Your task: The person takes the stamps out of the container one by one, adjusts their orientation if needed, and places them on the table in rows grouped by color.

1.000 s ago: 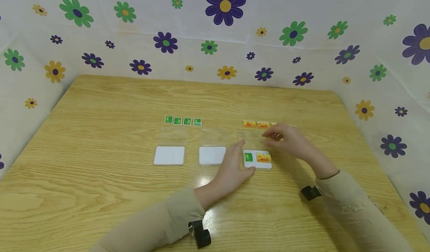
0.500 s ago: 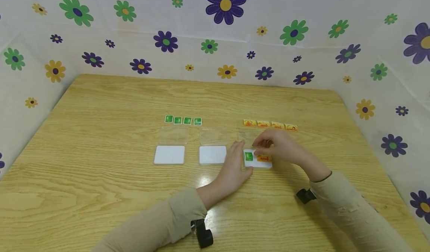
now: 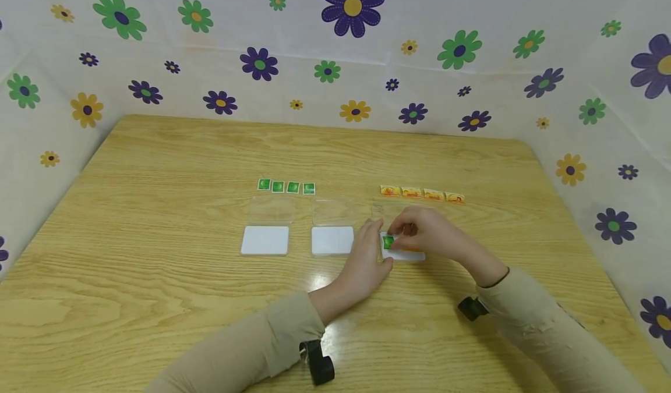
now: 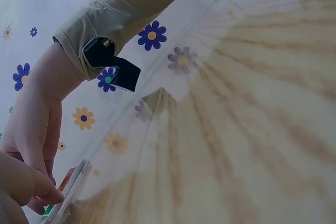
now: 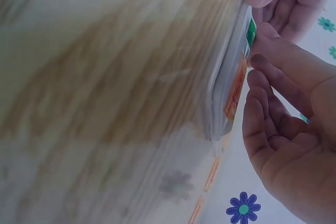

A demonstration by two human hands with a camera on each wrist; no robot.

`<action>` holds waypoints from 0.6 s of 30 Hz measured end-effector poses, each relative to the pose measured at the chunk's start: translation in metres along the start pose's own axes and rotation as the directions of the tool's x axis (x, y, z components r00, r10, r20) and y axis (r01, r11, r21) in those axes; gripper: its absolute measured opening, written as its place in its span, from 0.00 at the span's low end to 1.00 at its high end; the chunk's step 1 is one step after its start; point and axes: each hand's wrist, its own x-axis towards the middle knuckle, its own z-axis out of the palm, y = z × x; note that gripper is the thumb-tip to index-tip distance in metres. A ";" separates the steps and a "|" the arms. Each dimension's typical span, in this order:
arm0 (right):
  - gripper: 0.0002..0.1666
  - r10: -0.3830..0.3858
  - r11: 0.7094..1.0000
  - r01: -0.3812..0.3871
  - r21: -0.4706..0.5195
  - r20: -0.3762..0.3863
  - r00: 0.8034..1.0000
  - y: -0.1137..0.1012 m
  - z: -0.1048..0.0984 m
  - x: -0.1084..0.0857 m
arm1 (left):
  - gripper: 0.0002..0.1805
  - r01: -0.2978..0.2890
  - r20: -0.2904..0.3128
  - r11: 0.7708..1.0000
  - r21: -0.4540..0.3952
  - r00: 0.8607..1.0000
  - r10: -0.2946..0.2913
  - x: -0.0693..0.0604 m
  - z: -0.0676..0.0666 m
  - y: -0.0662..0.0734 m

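A clear plastic case with a white insert (image 3: 409, 255) lies at the right of a row of three, its transparent lid folded back. On it are a green square sticker (image 3: 387, 242) and an orange picture sticker (image 5: 236, 90), mostly covered by my right hand in the head view. My left hand (image 3: 363, 262) holds the case at its left side, thumb near the front edge and fingers near the back. My right hand (image 3: 432, 233) has its thumb and index finger at the green sticker's right edge and seems to pinch it. The contact is partly hidden.
Two more cases with white inserts, a left one (image 3: 264, 240) and a middle one (image 3: 332, 240), lie with lids folded back. Behind stand rows of several green stickers (image 3: 278, 187) and several orange stickers (image 3: 411, 192). Flowered cloth (image 3: 293, 43) walls the wooden table (image 3: 157, 253).
My right hand has moved left and slightly down from above the folded lid, over the orange sticker to the green sticker. My left hand has stayed at the case.
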 end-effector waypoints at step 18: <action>0.07 0.044 0.998 -0.045 -0.041 -0.016 0.999 0.000 -0.006 -0.001 | 0.32 -0.030 -0.003 0.999 0.030 1.000 0.030 -0.001 -0.002 0.001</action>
